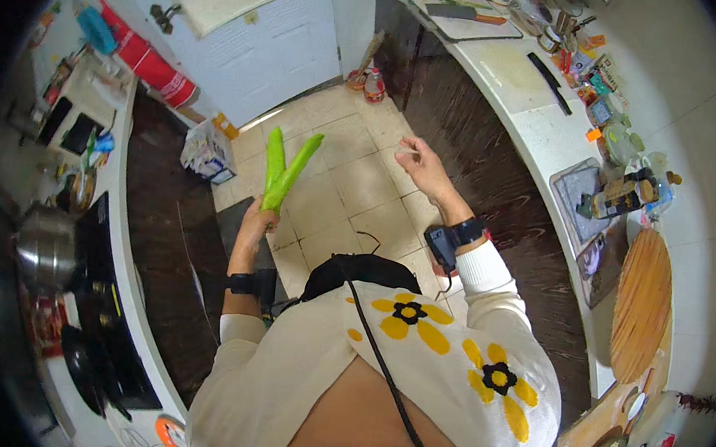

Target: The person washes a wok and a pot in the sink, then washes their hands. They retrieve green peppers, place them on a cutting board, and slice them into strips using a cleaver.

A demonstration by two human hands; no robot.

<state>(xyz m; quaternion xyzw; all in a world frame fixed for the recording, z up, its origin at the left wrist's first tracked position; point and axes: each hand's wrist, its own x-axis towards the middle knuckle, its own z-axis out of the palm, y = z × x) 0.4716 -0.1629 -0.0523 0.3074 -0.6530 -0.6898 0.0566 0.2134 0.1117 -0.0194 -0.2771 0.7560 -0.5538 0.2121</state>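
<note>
Two long, pale green vegetable stalks [290,174], peeled-looking and spread in a V, rise from my left hand [261,218]. Its fingers close around their lower ends, above the tiled floor. My right hand [420,165] is raised to the right with bent fingers apart and holds nothing that I can see. It is nearest to the dark front of the right counter and touches nothing. On that counter, farther ahead, a cleaver with a wooden handle [451,11] lies on a white cutting board [474,30].
The left counter carries a black stove [96,304], a steel pot [47,249] and a black pan [83,369]. A paper-filled bin [209,152] stands on the floor near the white door [233,43]. A black knife [549,82] and a round wooden board [641,309] are at right.
</note>
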